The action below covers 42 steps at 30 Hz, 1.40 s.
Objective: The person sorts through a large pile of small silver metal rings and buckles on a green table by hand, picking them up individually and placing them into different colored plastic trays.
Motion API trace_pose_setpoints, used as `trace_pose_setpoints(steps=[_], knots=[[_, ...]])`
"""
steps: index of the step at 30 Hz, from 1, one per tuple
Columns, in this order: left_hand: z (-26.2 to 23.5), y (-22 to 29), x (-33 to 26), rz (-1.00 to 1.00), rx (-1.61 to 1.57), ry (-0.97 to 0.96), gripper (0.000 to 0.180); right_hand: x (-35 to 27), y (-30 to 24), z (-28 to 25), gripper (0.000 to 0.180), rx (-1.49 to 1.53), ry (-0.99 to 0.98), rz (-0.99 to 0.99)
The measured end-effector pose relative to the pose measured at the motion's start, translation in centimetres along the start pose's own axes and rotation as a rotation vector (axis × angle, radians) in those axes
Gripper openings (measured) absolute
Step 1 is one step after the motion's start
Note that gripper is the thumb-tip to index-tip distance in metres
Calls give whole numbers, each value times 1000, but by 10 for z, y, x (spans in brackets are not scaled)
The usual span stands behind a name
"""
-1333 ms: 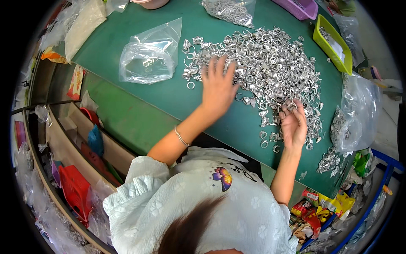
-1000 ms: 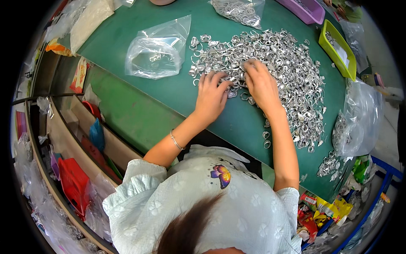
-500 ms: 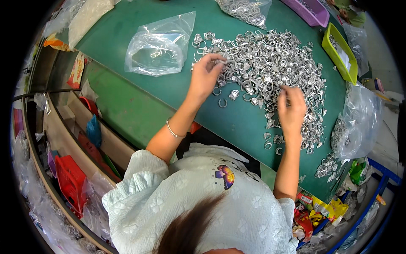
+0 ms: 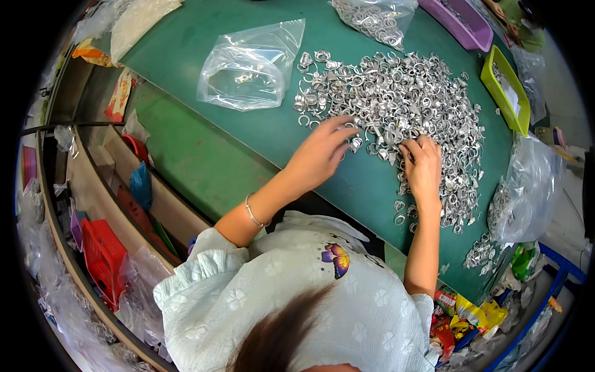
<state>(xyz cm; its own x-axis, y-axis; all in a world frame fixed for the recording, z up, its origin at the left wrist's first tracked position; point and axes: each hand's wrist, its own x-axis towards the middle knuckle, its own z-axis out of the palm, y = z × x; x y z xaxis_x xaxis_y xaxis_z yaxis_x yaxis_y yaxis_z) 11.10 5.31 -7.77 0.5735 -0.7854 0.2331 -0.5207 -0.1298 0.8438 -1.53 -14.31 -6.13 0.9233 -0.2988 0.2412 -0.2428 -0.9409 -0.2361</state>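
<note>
A wide heap of silver-coloured metal rings [image 4: 396, 93] spreads over the green table [image 4: 242, 133]. At the heap's near left edge is my left hand [image 4: 319, 152], its fingers stretched out and apart. A ring with a broad top [image 4: 355, 144] lies by those fingertips; whether they touch it is unclear. My right hand [image 4: 423, 164] reaches down onto the heap's near middle with fingers bent together. What sits between its fingertips is hidden. To the left of the heap lies a clear plastic bag [image 4: 245, 77], which looks almost empty.
At the far side stand a bag of rings [image 4: 375, 22], a purple basket [image 4: 462, 28] and a yellow-green basket [image 4: 508, 90]. Another clear bag [image 4: 527, 192] with rings and a small ring pile [image 4: 480, 253] lie right. Left of the table are shelves with a red basket [image 4: 102, 260].
My left hand has moved nearer and rightward, from the heap's left side to its near edge, and its fingers have stretched out. My right hand stays over the heap, its fingers bent further down.
</note>
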Motion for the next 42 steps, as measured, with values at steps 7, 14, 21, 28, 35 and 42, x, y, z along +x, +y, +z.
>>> trace_pose_setpoints(steps=[7, 14, 21, 28, 35, 42], knots=[[-1, -18, -27, -116, 227, 170, 37, -2, -5, 2, 17, 191, 193, 98], [32, -17, -28, -62, 152, 47, 41, 1, -5, 15, 10, 373, 197, 164], [53, -7, -22, 13, 101, -28, 50, -13, 28, 3, 15, 217, 246, 244], [44, -2, -28, 82, 122, -75, 46, 7, -18, -5, 20, 442, 63, 239], [4, -16, 0, -69, 563, 325, 35, 48, -55, 18, 46, 218, 38, -265], [25, -11, -27, 27, 363, 8, 37, 24, -29, 13, 42, 31, -107, -240]])
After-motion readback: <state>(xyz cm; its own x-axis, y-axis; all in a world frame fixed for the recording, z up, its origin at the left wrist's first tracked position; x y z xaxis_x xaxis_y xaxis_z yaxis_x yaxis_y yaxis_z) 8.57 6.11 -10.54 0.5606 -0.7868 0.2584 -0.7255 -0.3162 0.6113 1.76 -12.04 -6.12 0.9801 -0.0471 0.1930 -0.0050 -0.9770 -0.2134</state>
